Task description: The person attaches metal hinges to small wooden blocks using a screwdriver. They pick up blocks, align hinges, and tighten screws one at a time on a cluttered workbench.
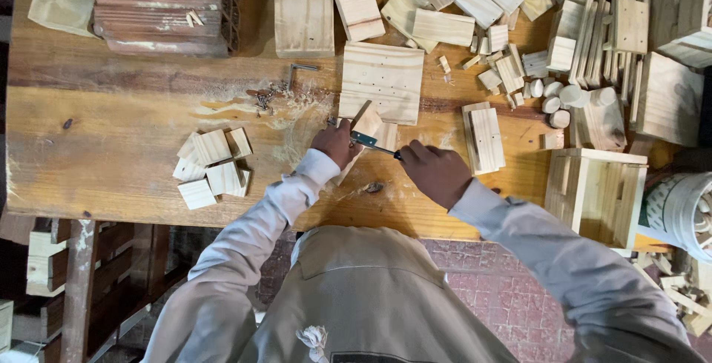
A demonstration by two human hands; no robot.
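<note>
Overhead view, worn wooden workbench [111, 148], grain scratched, sawdust scattered. Left hand [335, 143] curled tight around small pale wood block [367, 120], pressing it to bench centre, just below square pine panel [382, 81] dotted with holes. Right hand [437, 172] fisted on handle of slim metal tool [368, 140], blade touching block. Left: cluster of small square offcuts [211, 166]. Right: slatted wooden crate [597, 192], short round dowel pieces [567, 97].

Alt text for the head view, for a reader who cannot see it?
Seen from above, a left hand steadies a small wooden piece on a workbench while the right hand holds a slim tool against it; cut wood blocks lie around.
</note>
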